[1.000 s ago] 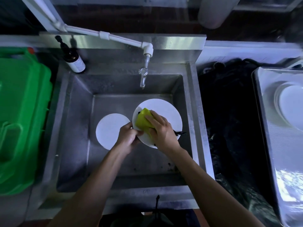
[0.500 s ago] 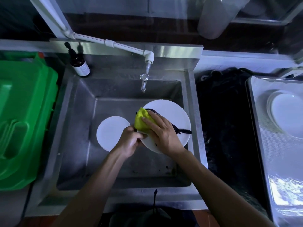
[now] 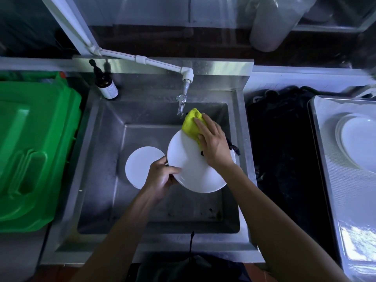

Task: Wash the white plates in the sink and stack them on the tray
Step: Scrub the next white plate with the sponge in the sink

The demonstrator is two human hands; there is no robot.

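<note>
Seen from above, a person stands at a steel sink [image 3: 97, 159] washing a white plate [image 3: 191, 169], which is held tilted over the basin, right of centre and below the tap [image 3: 181, 103]. The left hand [image 3: 160, 178] is the holding grip: it is closed on the plate's near-left rim, thumb lying across the top face and fingers curled underneath, so nearly all of the plate stretches up and to the right, away from that grip. The right hand [image 3: 213, 143] is closed flat over a yellow cloth [image 3: 192, 124], pressing it against the plate's far upper edge; part of the cloth pokes past the rim toward the tap. The plate looks rigid, smooth and probably ceramic, so it is likely breakable and, once wet or soapy, slippery. Held by one edge, its weight would tend to lever downward, so a firm pinch at the rim with fingers supporting the underside seems the safest hold. A second white plate [image 3: 140, 165] lies flat on the sink floor, just left of the held one and partly hidden by the left hand. On the desk to the far right, a metal tray [image 3: 335, 200] already carries a stack of plates [image 3: 360, 139], well apart from the sink.
</note>
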